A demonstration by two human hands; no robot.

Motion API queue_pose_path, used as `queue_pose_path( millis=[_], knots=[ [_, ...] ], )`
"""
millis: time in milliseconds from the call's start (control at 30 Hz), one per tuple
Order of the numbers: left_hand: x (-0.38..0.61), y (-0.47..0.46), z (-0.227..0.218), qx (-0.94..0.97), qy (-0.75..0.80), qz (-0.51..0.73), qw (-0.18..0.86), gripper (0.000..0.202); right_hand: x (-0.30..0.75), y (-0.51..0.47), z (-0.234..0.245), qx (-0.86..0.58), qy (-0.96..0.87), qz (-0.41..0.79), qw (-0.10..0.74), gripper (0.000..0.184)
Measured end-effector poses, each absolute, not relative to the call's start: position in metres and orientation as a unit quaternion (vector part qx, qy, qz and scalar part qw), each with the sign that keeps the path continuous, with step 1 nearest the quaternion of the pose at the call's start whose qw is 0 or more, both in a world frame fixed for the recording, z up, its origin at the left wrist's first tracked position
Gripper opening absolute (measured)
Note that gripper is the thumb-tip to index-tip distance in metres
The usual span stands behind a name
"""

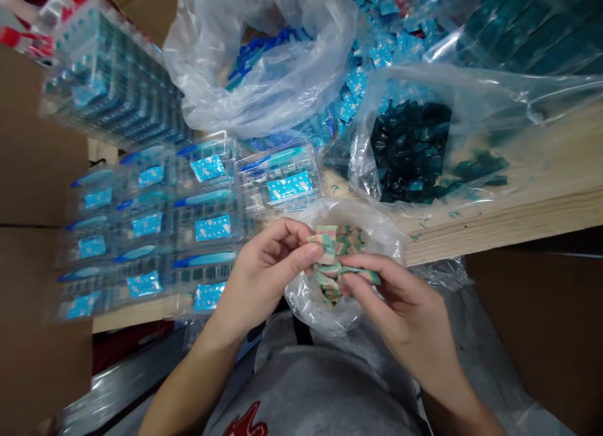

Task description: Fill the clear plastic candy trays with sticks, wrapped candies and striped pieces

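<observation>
**A Loose Pinch Above a Slack Opening**

The left hand [264, 266] and the right hand [400, 304] are both closed at the fingertips, each grasping flat striped strips [330, 250] banded in pastel green, pink and cream. More of the strips sit heaped in the clear plastic bag [301, 304], whose thin, crinkled mouth sags open beneath the hands, just above the person's grey shirt [320, 392] with its red print. The grip is light and the rim is soft, so a strip could slip from the fingertips and miss the opening, or the film could fold inward if the bag loses its shape.

Past the bag, the pale wooden table [494, 225] shows a rough, sawn-looking edge. Rows of clear plastic trays [277, 178] crowd its near edge, each holding a slim blue piece and a turquoise printed label. Their slick, ridged shells overlap, so a careless nudge could send them sliding. Farther along, a slumped bag of dark teal pieces [409, 147] has shed some onto the wood, and a bag of blue pieces [259, 65] lies open near a tall stack of trays [108, 78], with brown cardboard [38, 141] at the far left.
</observation>
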State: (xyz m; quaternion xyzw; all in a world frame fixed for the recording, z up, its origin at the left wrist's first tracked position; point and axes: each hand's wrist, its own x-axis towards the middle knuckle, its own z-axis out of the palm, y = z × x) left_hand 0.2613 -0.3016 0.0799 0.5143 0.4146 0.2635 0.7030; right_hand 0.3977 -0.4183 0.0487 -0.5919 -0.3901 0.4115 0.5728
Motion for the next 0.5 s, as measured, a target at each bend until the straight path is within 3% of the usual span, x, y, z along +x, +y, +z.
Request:
queue_pose_path(
  millis=[133,300,500],
  knots=[
    [0.257,-0.298,0.075,0.459,0.407,0.328,0.718,0.029,0.399,-0.418,0.052,-0.617,-0.369,0.377,0.585,0.019],
    [0.253,-0.307,0.073,0.491,0.403,0.291,0.715,0.029,0.398,-0.409,0.054,-0.603,-0.369,0.416,0.572,0.023],
    [0.251,-0.315,0.076,0.57,0.414,0.273,0.655,0.004,0.395,-0.402,0.057,-0.536,-0.341,0.501,0.588,0.023]
  ],
)
